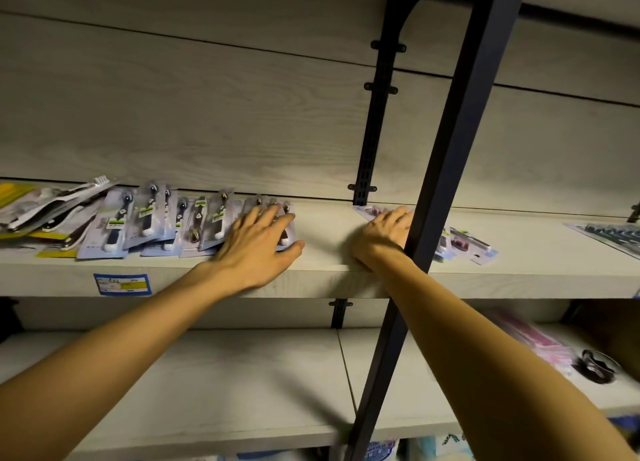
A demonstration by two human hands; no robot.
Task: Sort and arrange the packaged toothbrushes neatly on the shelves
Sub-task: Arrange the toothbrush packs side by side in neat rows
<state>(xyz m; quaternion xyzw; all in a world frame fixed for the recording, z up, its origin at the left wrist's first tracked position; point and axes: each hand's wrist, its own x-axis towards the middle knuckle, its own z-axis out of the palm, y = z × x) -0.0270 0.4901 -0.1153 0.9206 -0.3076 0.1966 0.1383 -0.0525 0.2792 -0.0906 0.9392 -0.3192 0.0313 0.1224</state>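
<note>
Partway: my left hand [258, 242] lies flat, fingers spread, on the overlapping toothbrush row [166, 223]. Right hand [384, 232] presses the pink packs [464, 242] behind the post [446, 169], grip unclear; both groups need straightening.

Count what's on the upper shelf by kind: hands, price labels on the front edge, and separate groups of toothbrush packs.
Hands: 2, the left hand and the right hand, each flat on packs.
Price labels: 1, the blue label.
Groups of toothbrush packs: 3, the left row, the middle packs, the far right pack.
Total: 6
</note>
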